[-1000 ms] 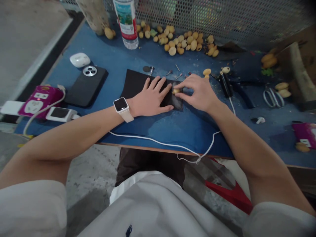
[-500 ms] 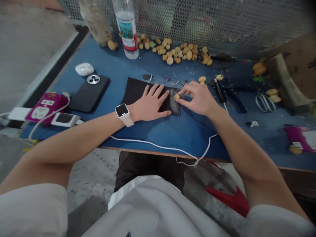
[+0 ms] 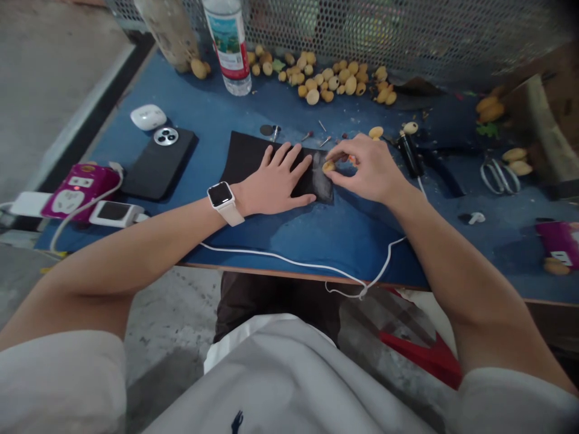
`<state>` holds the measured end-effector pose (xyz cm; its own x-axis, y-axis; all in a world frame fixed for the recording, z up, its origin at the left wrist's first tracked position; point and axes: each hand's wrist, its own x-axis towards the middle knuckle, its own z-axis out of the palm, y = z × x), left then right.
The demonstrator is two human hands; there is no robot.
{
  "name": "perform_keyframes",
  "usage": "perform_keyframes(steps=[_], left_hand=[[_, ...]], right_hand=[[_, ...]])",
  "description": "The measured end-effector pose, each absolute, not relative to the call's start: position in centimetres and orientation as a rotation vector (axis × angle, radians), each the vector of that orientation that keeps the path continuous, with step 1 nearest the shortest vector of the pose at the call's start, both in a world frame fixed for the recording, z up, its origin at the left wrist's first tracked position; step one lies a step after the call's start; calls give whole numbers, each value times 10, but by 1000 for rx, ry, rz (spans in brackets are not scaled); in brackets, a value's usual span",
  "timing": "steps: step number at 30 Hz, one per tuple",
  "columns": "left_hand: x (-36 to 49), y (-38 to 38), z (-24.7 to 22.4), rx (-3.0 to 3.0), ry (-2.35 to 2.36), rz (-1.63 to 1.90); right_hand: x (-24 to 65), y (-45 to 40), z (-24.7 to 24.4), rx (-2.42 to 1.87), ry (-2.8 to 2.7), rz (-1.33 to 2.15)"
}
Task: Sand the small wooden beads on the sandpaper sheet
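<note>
My left hand (image 3: 283, 182) lies flat with spread fingers on a black sheet of sandpaper (image 3: 246, 158), pressing it to the table. A pale, dusty patch covers the sheet's right end. Over that end, my right hand (image 3: 364, 169) pinches a small tan gourd (image 3: 329, 167) between thumb and fingertips. Whether the gourd touches the sheet, I cannot tell. A small orange-red spot shows by the right hand's curled fingers; its nature is unclear. Just beyond the sheet lie several small rotary bits (image 3: 324, 141) and a dark disc (image 3: 266, 129).
Many small gourds (image 3: 312, 96) lie along the mesh panel (image 3: 289, 36), beside a water bottle (image 3: 230, 54). A phone (image 3: 158, 166) and purple power strip (image 3: 79, 187) sit left. Pliers (image 3: 441, 172), a black pen-like tool (image 3: 410, 155) and scissors (image 3: 500, 176) lie right. A white cable (image 3: 280, 259) crosses the front.
The view has shifted slightly. My right hand still pinches the gourd, which has moved a little and shows a darker side. My left hand stays flat on the sandpaper.
</note>
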<state>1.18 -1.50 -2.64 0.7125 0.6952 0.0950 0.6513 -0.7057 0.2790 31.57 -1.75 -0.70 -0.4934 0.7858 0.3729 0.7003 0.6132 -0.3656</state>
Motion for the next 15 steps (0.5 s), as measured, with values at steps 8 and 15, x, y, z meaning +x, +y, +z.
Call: perform_keyframes(steps=[8,15], left_hand=[[9,-14,-26,2703,1039,248],[9,-13,-27,2690,1050,263]], right_hand=[[325,-15,0,-1122,-2451,267],[325,-21,10,-1097,-2472,311]])
